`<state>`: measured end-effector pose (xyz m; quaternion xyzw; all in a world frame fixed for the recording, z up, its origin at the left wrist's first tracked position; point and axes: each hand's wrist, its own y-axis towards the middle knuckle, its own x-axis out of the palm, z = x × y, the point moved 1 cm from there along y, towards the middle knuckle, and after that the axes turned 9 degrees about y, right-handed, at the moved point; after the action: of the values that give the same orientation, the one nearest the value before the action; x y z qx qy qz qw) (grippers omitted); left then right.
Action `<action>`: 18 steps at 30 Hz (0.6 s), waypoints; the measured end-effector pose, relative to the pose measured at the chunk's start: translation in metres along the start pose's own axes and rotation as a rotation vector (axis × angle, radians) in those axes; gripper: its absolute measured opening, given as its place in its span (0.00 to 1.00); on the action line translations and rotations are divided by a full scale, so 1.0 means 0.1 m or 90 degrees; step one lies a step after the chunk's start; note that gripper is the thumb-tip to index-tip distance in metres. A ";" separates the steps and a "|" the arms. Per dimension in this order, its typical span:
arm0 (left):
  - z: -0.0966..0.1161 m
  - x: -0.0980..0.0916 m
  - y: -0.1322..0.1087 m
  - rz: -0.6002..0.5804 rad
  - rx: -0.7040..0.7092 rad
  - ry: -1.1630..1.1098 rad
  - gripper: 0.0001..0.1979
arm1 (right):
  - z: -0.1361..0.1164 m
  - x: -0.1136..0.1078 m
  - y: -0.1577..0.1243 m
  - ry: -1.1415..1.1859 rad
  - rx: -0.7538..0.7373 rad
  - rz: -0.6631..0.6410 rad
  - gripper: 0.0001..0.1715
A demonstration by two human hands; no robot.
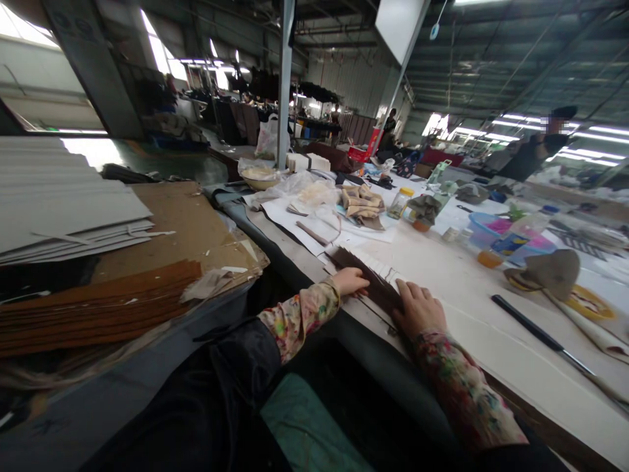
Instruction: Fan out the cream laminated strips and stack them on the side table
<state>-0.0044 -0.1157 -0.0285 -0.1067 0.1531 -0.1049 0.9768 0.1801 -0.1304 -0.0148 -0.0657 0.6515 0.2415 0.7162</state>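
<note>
A long stack of dark brown fabric pieces lies along the near edge of the table, with white layered edges showing on its far side. My left hand is at the stack's near side, its fingers curled against the brown edge. Farther right, my right hand grips the stack's near end, fingers over the top and the thumb on the near side. A narrow brown strip lies on white paper just beyond the stack.
To the left, white sheets and rust-brown fabric layers are piled on cardboard. Across the table are folded tan gloves, a yellow-lidded jar, a blue basin and a black-handled tool. A person stands at the far right.
</note>
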 end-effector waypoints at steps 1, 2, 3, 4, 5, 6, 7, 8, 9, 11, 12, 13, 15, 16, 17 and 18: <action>-0.01 -0.09 -0.02 0.056 0.049 0.159 0.06 | 0.00 0.00 0.00 0.002 -0.005 -0.006 0.34; -0.03 -0.17 -0.04 0.119 0.104 0.318 0.07 | 0.00 0.00 0.00 0.005 -0.009 -0.011 0.35; -0.07 -0.25 -0.05 0.183 0.155 0.460 0.09 | -0.01 -0.01 0.00 0.007 -0.012 -0.017 0.35; -0.11 -0.31 -0.06 0.237 0.192 0.571 0.09 | -0.01 -0.01 0.00 0.007 -0.015 -0.022 0.35; -0.16 -0.35 -0.07 0.272 0.216 0.652 0.10 | -0.02 -0.02 0.00 0.005 -0.016 -0.026 0.34; -0.21 -0.38 -0.07 0.290 0.227 0.708 0.11 | -0.02 -0.03 0.00 0.002 -0.017 -0.029 0.34; -0.26 -0.39 -0.06 0.296 0.233 0.743 0.12 | -0.03 -0.04 0.00 -0.001 -0.017 -0.031 0.33; -0.30 -0.39 -0.06 0.296 0.236 0.763 0.12 | -0.03 -0.05 0.01 -0.003 -0.017 -0.033 0.33; -0.32 -0.39 -0.05 0.296 0.237 0.774 0.12 | -0.04 -0.06 0.01 -0.005 -0.017 -0.035 0.32; -0.34 -0.38 -0.05 0.299 0.231 0.776 0.12 | -0.04 -0.08 0.02 -0.005 -0.017 -0.042 0.32; -0.34 -0.38 -0.05 0.296 0.226 0.771 0.12 | -0.04 -0.08 0.02 -0.005 -0.017 -0.046 0.32; -0.32 -0.39 -0.05 0.291 0.222 0.764 0.12 | -0.04 -0.08 0.02 -0.006 -0.016 -0.050 0.31; -0.30 -0.41 -0.05 0.281 0.217 0.748 0.11 | -0.02 -0.08 0.02 -0.011 -0.013 -0.054 0.31; -0.29 -0.42 -0.05 0.278 0.216 0.741 0.11 | -0.01 -0.07 0.02 -0.015 -0.014 -0.051 0.31; -0.29 -0.42 -0.05 0.278 0.214 0.735 0.10 | 0.00 -0.07 0.01 -0.018 -0.016 -0.044 0.31; -0.29 -0.43 -0.05 0.279 0.211 0.729 0.10 | 0.02 -0.05 0.01 -0.021 -0.018 -0.035 0.30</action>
<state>-0.0545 -0.1154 -0.0427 0.1528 0.6516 0.0349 0.7422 0.1814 -0.1304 -0.0091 -0.0898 0.6338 0.2319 0.7324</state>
